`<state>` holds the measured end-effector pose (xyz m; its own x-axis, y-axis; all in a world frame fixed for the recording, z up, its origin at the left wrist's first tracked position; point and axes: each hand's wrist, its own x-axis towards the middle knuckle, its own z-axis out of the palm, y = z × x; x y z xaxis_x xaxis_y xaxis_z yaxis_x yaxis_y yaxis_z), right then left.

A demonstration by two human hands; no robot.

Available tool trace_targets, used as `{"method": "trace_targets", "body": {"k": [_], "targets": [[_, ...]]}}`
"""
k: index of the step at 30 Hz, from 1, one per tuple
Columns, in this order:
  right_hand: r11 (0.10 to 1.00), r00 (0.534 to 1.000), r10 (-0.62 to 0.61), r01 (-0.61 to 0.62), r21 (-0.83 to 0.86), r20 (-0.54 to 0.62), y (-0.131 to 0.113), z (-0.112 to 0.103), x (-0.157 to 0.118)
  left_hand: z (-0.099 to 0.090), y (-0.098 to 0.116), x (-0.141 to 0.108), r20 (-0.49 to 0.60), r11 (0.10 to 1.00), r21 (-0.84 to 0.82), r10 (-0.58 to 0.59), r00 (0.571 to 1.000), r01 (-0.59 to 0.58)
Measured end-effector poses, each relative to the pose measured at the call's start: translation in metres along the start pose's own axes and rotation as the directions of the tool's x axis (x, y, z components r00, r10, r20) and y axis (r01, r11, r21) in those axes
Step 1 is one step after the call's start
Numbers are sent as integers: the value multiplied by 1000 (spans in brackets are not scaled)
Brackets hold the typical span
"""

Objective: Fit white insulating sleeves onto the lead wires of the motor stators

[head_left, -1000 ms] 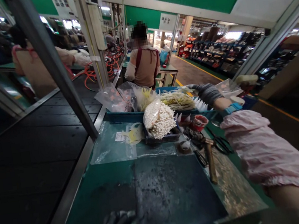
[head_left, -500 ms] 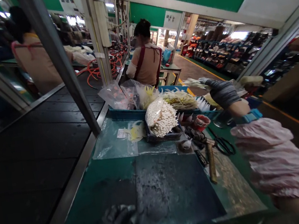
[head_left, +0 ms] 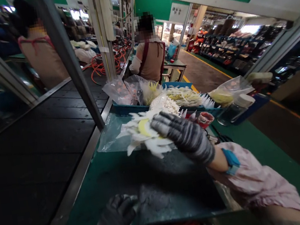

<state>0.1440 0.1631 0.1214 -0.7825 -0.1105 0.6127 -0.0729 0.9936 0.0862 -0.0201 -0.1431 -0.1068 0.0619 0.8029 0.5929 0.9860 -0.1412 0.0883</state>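
Observation:
My right hand [head_left: 181,134], in a grey striped glove, is closed on a white artificial flower petal piece [head_left: 155,147] with many pointed petals and a yellow centre. It holds the piece by its right side, above the far part of the dark mat [head_left: 163,200]. My left hand [head_left: 114,215], in a dark grey glove, rests at the mat's near left edge. Its fingers are loosely bent and apart, with nothing seen in them. Behind the petals, a bundle of white-tipped stamens [head_left: 169,104] is partly covered.
Blue trays [head_left: 127,109] at the table's far side carry plastic bags and long pale petals [head_left: 184,96]. A red-rimmed cup [head_left: 205,119] and a clear jar [head_left: 234,109] stand at right. A dark conveyor [head_left: 45,150] runs along the left. Two people sit beyond.
My right hand has come from the far right tray area leftward and nearer, bringing the white petal piece over the mat. My left hand has hardly moved.

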Motion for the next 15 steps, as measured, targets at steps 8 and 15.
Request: {"method": "trace_targets", "body": {"k": [8,15], "targets": [[998,956,-4,-13,56,293,-30,106,20,-6,8,10,4,998,-24,-62,998,62],[972,792,216,-230,-49,572,2,182,32,-7,9,12,-7,998,-47,-49,999,49]]}}
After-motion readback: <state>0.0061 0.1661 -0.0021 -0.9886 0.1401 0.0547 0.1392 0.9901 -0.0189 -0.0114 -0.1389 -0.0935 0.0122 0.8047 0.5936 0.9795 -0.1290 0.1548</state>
